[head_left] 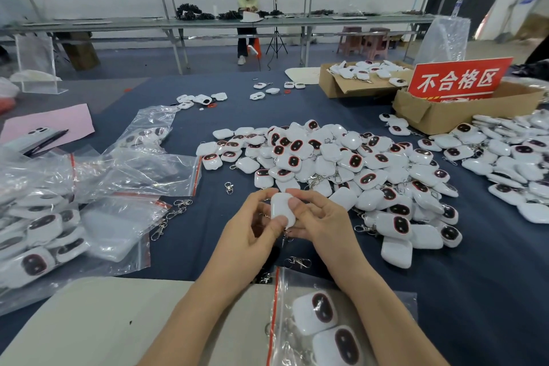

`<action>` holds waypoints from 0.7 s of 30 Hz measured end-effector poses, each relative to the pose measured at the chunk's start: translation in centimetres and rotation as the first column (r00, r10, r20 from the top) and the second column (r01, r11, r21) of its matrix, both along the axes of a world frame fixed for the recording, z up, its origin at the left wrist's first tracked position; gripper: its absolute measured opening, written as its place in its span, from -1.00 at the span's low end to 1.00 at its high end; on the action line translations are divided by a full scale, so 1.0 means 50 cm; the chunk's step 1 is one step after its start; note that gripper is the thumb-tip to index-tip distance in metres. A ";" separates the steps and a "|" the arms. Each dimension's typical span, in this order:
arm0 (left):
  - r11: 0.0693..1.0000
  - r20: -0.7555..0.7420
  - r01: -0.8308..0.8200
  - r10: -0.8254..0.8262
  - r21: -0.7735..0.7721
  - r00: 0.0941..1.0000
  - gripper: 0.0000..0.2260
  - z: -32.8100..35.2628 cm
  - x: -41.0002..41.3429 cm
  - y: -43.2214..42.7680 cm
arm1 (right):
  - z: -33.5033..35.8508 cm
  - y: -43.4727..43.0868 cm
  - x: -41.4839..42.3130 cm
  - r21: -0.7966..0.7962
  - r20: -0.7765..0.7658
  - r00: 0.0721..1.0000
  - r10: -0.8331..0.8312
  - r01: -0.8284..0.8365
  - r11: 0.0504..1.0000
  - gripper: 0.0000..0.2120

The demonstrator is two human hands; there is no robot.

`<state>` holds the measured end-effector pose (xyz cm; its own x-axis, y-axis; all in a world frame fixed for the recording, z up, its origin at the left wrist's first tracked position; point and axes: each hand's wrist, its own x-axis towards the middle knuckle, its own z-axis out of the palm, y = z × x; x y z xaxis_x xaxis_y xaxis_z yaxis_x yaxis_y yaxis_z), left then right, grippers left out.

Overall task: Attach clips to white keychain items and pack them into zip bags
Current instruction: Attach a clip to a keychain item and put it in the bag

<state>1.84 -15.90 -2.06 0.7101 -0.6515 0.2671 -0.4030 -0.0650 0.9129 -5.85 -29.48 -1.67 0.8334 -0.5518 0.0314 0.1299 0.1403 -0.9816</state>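
Above the near part of the table: one white keychain item, plain side toward the camera, held upright between both hands.
Left hand: fingers curled round the item's left edge, thumb pressed on its lower face, so it grips the item.
Right hand: thumb on the item's upper right edge, fingers curled behind it, also gripping.
Clip: metal, hanging just below the item between the palms; mostly hidden, so I cannot tell whether it is attached.
Pile of keychain items: just beyond the hands, spreading to the right.
Loose clips: on the table, left of the left hand.
Stray clip: on the table beside the right wrist.
Zip bag: beneath the right forearm, nearest the camera, with two keychain items inside.
Filled zip bags: heaped at the far left.
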 end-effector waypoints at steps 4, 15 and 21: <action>0.999 0.024 -0.011 0.010 0.033 1.000 -0.66 0.000 0.000 -0.001 | 0.001 -0.001 0.000 0.035 -0.002 0.999 0.038 -0.038 0.999 -0.81; 0.999 -0.075 -0.043 0.043 0.009 0.996 -0.64 0.003 0.000 -0.001 | 0.012 -0.010 -0.011 -0.166 -0.091 0.980 0.180 -0.193 0.967 -0.54; 0.999 -0.070 -0.039 0.039 0.012 0.997 -0.63 0.002 0.003 -0.003 | 0.013 -0.010 -0.013 -0.182 -0.080 0.981 0.178 -0.190 0.965 -0.52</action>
